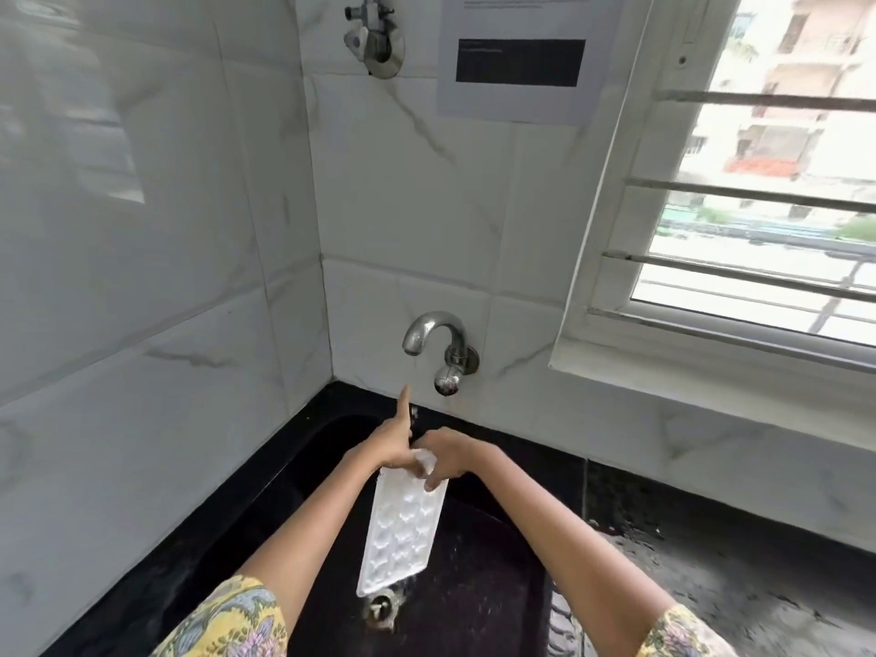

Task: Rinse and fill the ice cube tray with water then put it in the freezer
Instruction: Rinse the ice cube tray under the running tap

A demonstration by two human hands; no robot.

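Note:
A white ice cube tray [403, 528] hangs tilted over the black sink [474, 604], its far end up under the tap and its near end down by the drain. My right hand [450, 455] grips the tray's top end, thumb on its face. At the same end my left hand [396, 441] rests against the tray's left corner with the index finger pointing straight up toward the spout. A thin stream of water falls from the chrome tap [438, 346] onto the hands. Water runs off the tray's lower edge.
The sink drain [381, 604] lies just below the tray. A wet black counter [711, 561] stretches to the right. White marble-look tiles close the left and back. A barred window [758, 206] is at upper right, a second valve [374, 40] high on the wall.

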